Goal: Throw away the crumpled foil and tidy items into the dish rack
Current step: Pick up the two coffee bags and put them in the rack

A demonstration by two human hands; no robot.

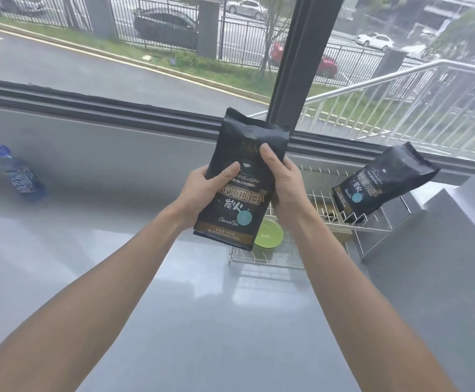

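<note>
Both my hands hold a black coffee bean bag upright above the counter, just left of the wire dish rack. My left hand grips its left edge, thumb on the front. My right hand grips its right edge. A second black coffee bag leans tilted in the rack's right part. A green plate lies in the rack, partly hidden behind the held bag. No crumpled foil is in view.
A blue water bottle lies on its side at the far left of the grey counter. A raised grey ledge borders the rack on the right. A large window with a dark frame runs along the back.
</note>
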